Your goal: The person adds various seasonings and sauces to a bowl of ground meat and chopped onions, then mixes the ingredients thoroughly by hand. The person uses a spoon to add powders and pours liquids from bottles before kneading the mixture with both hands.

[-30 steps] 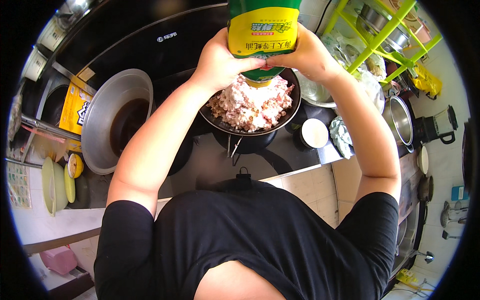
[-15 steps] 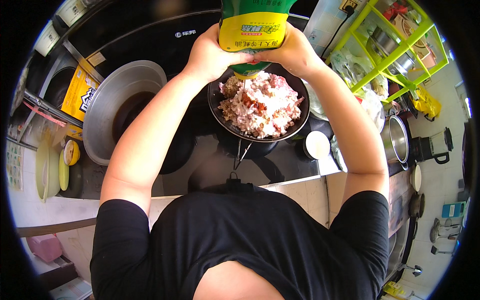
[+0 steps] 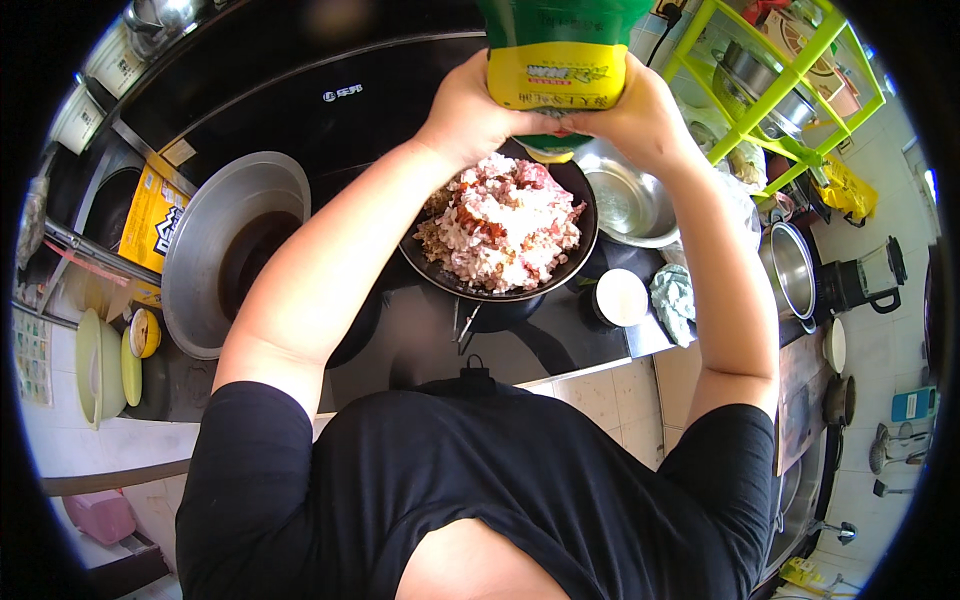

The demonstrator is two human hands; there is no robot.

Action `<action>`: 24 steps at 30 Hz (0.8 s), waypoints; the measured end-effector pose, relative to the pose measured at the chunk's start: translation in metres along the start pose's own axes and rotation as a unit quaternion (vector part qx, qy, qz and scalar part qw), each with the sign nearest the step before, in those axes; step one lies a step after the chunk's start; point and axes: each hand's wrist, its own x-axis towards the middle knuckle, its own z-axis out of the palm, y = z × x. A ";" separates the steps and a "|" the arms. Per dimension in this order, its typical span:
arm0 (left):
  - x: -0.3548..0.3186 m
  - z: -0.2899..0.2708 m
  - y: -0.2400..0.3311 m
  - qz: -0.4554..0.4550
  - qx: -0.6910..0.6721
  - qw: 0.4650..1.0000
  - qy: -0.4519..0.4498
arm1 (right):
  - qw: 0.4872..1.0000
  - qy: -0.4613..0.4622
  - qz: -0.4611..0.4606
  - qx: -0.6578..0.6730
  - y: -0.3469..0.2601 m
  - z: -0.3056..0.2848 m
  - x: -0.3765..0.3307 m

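Both my hands grip a green sauce squeeze bottle (image 3: 560, 75) with a yellow label, turned with its cap end down. My left hand (image 3: 465, 115) wraps its left side and my right hand (image 3: 648, 118) its right side, the thumbs meeting low on the front. Below and left of the cap, a black pan (image 3: 588, 225) holds a heap of pale pink minced meat (image 3: 520, 235). Reddish-brown sauce (image 3: 480, 222) streaks the top of the meat, with brownish crumbly stuff at its left edge. No stream shows between cap and meat.
A grey metal basin (image 3: 190, 290) with dark liquid stands left. Right of the pan are a metal bowl (image 3: 645, 225), a white-topped round container (image 3: 621, 298) and a bluish cloth (image 3: 672, 300). A green rack (image 3: 790, 80), a steel pot (image 3: 793, 265) and a blender (image 3: 870, 280) lie farther right.
The bottle and both hands have shifted right, off the middle of the meat toward the pan's far right edge. The thin stream of sauce beneath the cap has gone.
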 end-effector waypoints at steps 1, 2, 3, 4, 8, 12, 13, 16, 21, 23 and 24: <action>-0.004 0.002 -0.001 -0.002 -0.008 1.000 0.006 | 1.000 -0.008 0.007 -0.016 -0.012 -0.002 -0.005; -0.008 0.006 -0.001 -0.002 -0.022 1.000 0.010 | 1.000 -0.011 0.007 -0.020 -0.018 -0.005 -0.009; -0.011 0.006 0.002 -0.007 -0.002 1.000 0.006 | 1.000 -0.015 0.007 -0.023 -0.024 -0.006 -0.013; -0.014 0.007 0.004 -0.015 -0.018 1.000 0.000 | 0.999 -0.019 0.009 -0.029 -0.026 -0.008 -0.016; -0.026 -0.002 0.014 -0.022 -0.031 0.999 -0.002 | 0.999 -0.032 -0.004 0.019 -0.033 0.000 -0.018; -0.036 -0.017 0.029 -0.005 0.006 1.000 0.011 | 0.999 -0.033 -0.027 0.009 -0.045 0.012 -0.014; -0.038 -0.020 0.031 0.003 0.022 1.000 0.012 | 0.999 -0.032 -0.034 0.013 -0.044 0.015 -0.013; -0.040 -0.029 0.036 0.015 0.047 0.999 0.010 | 0.998 -0.037 -0.038 0.036 -0.050 0.019 -0.010; -0.045 -0.032 0.050 0.030 0.089 0.995 0.021 | 0.997 -0.036 -0.039 0.053 -0.051 0.022 -0.011; -0.047 -0.033 0.049 0.028 0.122 0.992 0.021 | 0.996 -0.033 -0.048 0.061 -0.051 0.024 -0.014; -0.048 -0.033 0.047 0.023 0.114 0.993 0.026 | 0.997 -0.026 -0.057 0.036 -0.051 0.026 -0.015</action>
